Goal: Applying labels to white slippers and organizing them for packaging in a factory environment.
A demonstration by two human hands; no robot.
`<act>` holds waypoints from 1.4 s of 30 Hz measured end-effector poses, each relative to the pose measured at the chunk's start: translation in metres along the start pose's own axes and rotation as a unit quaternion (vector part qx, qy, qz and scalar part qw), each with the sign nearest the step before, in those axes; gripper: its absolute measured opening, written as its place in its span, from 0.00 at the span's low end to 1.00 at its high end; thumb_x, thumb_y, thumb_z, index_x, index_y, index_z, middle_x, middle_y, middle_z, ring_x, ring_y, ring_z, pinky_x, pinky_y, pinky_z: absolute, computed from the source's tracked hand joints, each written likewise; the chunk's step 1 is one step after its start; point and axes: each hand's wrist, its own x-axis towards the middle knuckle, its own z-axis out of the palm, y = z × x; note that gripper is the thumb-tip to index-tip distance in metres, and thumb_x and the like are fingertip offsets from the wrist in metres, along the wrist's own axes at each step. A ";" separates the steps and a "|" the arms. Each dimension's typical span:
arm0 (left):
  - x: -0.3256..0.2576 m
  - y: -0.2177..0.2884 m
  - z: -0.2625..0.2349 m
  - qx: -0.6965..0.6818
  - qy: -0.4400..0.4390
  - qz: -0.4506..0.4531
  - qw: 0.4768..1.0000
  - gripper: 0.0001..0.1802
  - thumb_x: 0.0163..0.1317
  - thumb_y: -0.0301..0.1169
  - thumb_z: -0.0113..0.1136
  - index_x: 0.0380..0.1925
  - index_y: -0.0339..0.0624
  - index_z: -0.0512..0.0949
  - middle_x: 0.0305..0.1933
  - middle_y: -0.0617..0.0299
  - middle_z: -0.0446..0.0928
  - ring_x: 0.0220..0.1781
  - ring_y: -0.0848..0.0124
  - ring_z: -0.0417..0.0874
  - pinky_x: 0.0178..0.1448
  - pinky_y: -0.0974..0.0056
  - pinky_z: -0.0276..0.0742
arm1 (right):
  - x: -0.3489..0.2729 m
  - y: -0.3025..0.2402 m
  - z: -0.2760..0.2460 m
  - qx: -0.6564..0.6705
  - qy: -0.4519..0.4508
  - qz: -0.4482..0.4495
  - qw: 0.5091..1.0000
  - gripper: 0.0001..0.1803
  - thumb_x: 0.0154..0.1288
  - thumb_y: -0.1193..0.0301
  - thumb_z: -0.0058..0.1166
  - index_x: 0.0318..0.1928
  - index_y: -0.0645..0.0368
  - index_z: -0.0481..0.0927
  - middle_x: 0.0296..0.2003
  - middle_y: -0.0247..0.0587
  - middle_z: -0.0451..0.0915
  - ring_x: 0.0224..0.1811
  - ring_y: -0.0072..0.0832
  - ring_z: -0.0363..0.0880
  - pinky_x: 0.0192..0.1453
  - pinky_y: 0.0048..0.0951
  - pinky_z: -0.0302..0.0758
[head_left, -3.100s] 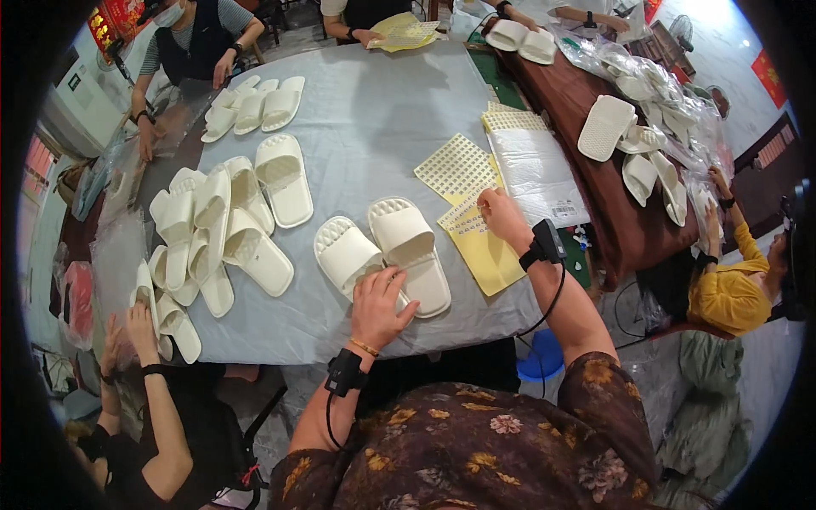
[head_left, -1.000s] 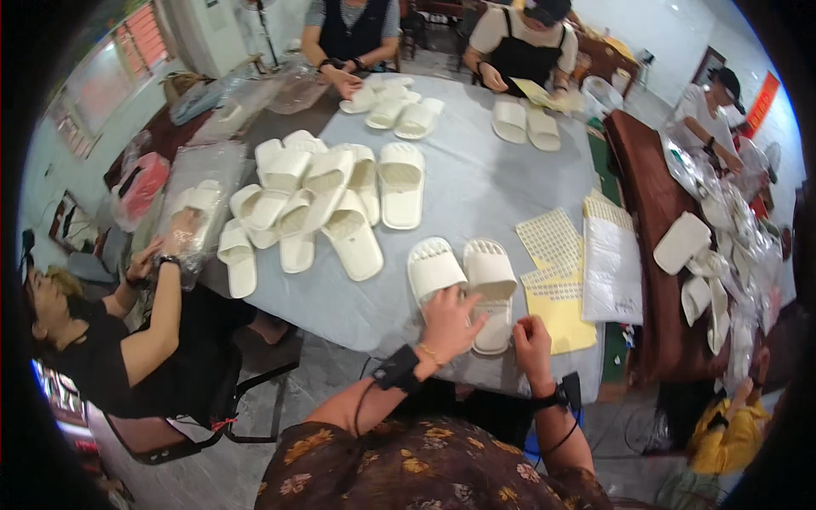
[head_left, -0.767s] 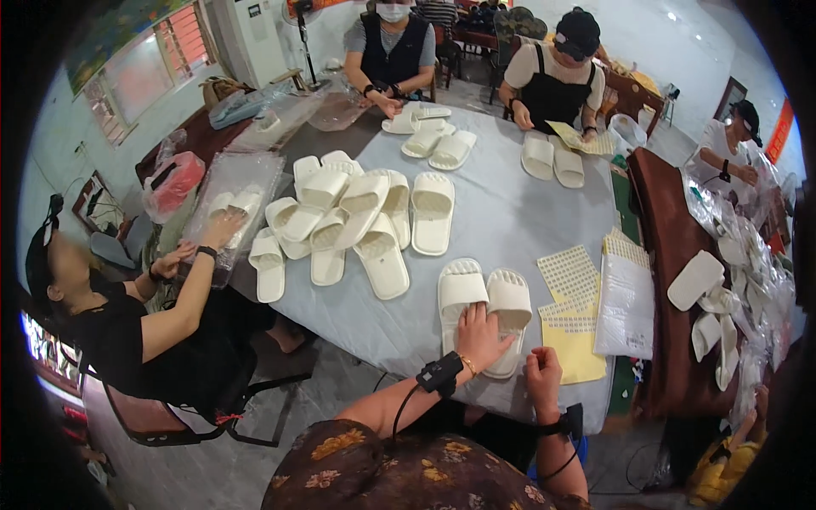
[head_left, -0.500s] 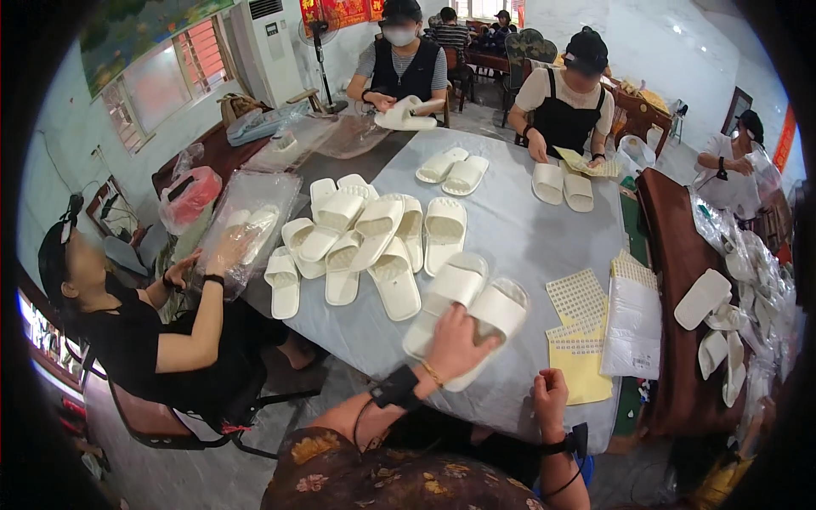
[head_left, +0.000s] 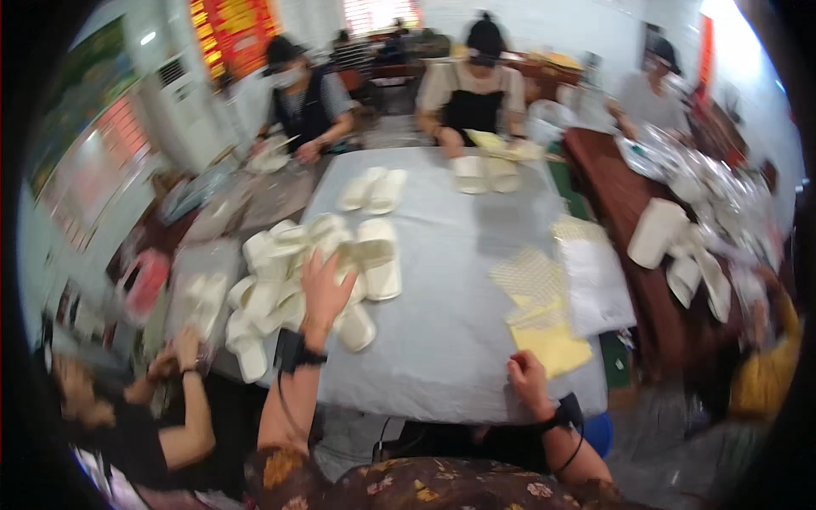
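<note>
Over a pile of cream slippers (head_left: 276,255) on the left of the table, my left hand (head_left: 325,293) is spread open, its fingers apart and overlapping the slippers behind it. Whether the fingertips touch a slipper cannot be made out in the blur. My right hand (head_left: 529,378) rests at the table's near edge with its fingers curled in; anything inside it is hidden. Just beyond it lie yellow sheets (head_left: 552,347) and a pale sticker sheet (head_left: 529,280). A white plastic-wrapped pack (head_left: 592,276) lies to their right.
A grey-covered table (head_left: 433,340) stretches ahead. Across it a person (head_left: 472,93) handles a yellow sheet by a slipper pair (head_left: 484,174); another holds a slipper. At left, a person (head_left: 136,425) handles clear bags. Bagged slippers (head_left: 705,183) lie on the brown bench (head_left: 608,170) at right.
My left hand has left the slipper pair near the front and moved left to the pile. That pair no longer lies at the front. The whole view has shifted; my right hand stays curled.
</note>
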 end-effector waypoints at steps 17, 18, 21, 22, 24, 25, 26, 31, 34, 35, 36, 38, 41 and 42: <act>-0.211 0.110 0.071 -0.184 -0.120 0.083 0.972 0.23 0.62 0.36 0.59 0.54 0.34 0.75 0.64 0.43 0.68 0.69 0.43 0.63 0.71 0.42 0.56 | 0.089 -0.001 -0.289 0.161 0.441 0.037 0.882 0.09 0.65 0.74 0.54 0.45 0.60 0.76 0.28 0.31 0.75 0.23 0.17 0.72 0.22 0.20 0.68; -0.212 0.109 0.069 -0.174 -0.120 0.086 0.974 0.22 0.63 0.36 0.58 0.53 0.34 0.75 0.64 0.43 0.68 0.69 0.43 0.64 0.71 0.42 0.57 | 0.096 0.001 -0.314 0.186 0.493 0.048 0.849 0.07 0.65 0.70 0.55 0.40 0.58 0.76 0.26 0.31 0.75 0.21 0.18 0.72 0.20 0.20 0.66; -0.213 0.104 0.063 -0.153 -0.115 0.084 0.978 0.22 0.64 0.37 0.58 0.53 0.34 0.75 0.64 0.43 0.69 0.67 0.44 0.65 0.70 0.43 0.58 | 0.118 0.008 -0.380 0.390 0.559 0.124 0.721 0.17 0.65 0.54 0.58 0.34 0.54 0.74 0.24 0.37 0.77 0.21 0.28 0.78 0.18 0.24 0.70; -0.212 0.109 0.066 -0.152 -0.120 0.088 0.977 0.23 0.64 0.38 0.58 0.53 0.34 0.75 0.64 0.44 0.69 0.67 0.45 0.66 0.70 0.43 0.58 | 0.116 0.026 -0.417 0.423 0.570 0.133 0.692 0.20 0.66 0.51 0.56 0.39 0.56 0.74 0.23 0.39 0.78 0.22 0.31 0.81 0.20 0.26 0.73; -0.212 0.111 0.068 -0.143 -0.124 0.083 0.978 0.23 0.64 0.38 0.58 0.53 0.34 0.75 0.64 0.44 0.69 0.67 0.45 0.66 0.69 0.44 0.59 | 0.117 0.045 -0.457 0.490 0.519 0.164 0.681 0.28 0.66 0.46 0.53 0.51 0.58 0.73 0.26 0.41 0.81 0.25 0.33 0.82 0.24 0.28 0.77; -0.213 0.109 0.067 -0.127 -0.129 0.074 0.981 0.23 0.64 0.39 0.58 0.54 0.34 0.75 0.64 0.44 0.69 0.66 0.45 0.66 0.69 0.44 0.59 | 0.122 0.051 -0.460 0.476 0.504 0.153 0.704 0.26 0.68 0.47 0.51 0.50 0.57 0.74 0.27 0.42 0.82 0.25 0.33 0.82 0.23 0.27 0.77; -0.214 0.107 0.068 -0.125 -0.124 0.070 0.982 0.23 0.64 0.39 0.58 0.54 0.34 0.75 0.64 0.44 0.69 0.66 0.45 0.66 0.69 0.44 0.59 | 0.124 0.055 -0.465 0.460 0.491 0.141 0.726 0.25 0.70 0.48 0.49 0.49 0.57 0.75 0.28 0.43 0.82 0.24 0.33 0.82 0.23 0.27 0.77; -0.214 0.113 0.068 -0.119 -0.139 0.085 0.979 0.25 0.62 0.41 0.60 0.54 0.35 0.75 0.63 0.44 0.69 0.67 0.46 0.66 0.69 0.44 0.58 | 0.137 0.042 -0.502 0.402 0.565 0.034 0.719 0.15 0.68 0.70 0.48 0.51 0.63 0.76 0.40 0.50 0.83 0.29 0.44 0.85 0.26 0.33 0.85; -0.214 0.109 0.066 -0.139 -0.131 0.083 0.978 0.25 0.62 0.41 0.60 0.54 0.36 0.75 0.63 0.45 0.69 0.67 0.46 0.66 0.69 0.44 0.57 | 0.156 -0.007 -0.491 0.319 0.593 -0.071 0.736 0.15 0.62 0.73 0.55 0.47 0.68 0.78 0.42 0.48 0.80 0.40 0.40 0.83 0.31 0.37 0.85; -0.215 0.107 0.064 -0.132 -0.130 0.078 0.980 0.25 0.62 0.41 0.60 0.54 0.36 0.75 0.63 0.45 0.69 0.67 0.46 0.66 0.69 0.44 0.57 | 0.160 -0.027 -0.480 0.310 0.585 -0.105 0.742 0.13 0.61 0.74 0.55 0.45 0.68 0.77 0.40 0.48 0.81 0.39 0.39 0.84 0.32 0.36 0.85; -0.214 0.116 0.071 -0.152 -0.133 0.087 0.976 0.25 0.61 0.41 0.60 0.53 0.36 0.75 0.63 0.45 0.70 0.67 0.46 0.66 0.69 0.44 0.58 | 0.144 -0.038 -0.512 0.244 0.562 -0.162 0.773 0.13 0.61 0.74 0.55 0.45 0.67 0.76 0.39 0.46 0.81 0.38 0.38 0.84 0.33 0.34 0.85; -0.216 0.109 0.063 -0.133 -0.125 0.066 0.981 0.25 0.61 0.41 0.60 0.53 0.36 0.75 0.63 0.46 0.70 0.67 0.47 0.66 0.69 0.44 0.58 | 0.159 -0.087 -0.471 0.341 0.501 -0.135 0.784 0.13 0.62 0.74 0.54 0.47 0.67 0.75 0.40 0.47 0.81 0.41 0.39 0.84 0.36 0.33 0.85; -0.211 0.109 0.073 -0.150 -0.117 0.069 0.979 0.24 0.60 0.39 0.61 0.53 0.36 0.75 0.63 0.45 0.70 0.66 0.47 0.66 0.69 0.45 0.59 | 0.142 -0.136 -0.463 0.353 0.429 -0.189 0.810 0.15 0.65 0.74 0.54 0.51 0.66 0.75 0.43 0.48 0.82 0.43 0.41 0.84 0.41 0.33 0.86; -0.208 0.105 0.073 -0.175 -0.134 0.070 0.973 0.24 0.60 0.38 0.62 0.53 0.36 0.75 0.63 0.45 0.70 0.66 0.47 0.67 0.69 0.46 0.59 | 0.139 -0.151 -0.451 0.370 0.386 -0.204 0.820 0.16 0.66 0.73 0.54 0.52 0.66 0.75 0.44 0.49 0.82 0.44 0.42 0.84 0.42 0.33 0.86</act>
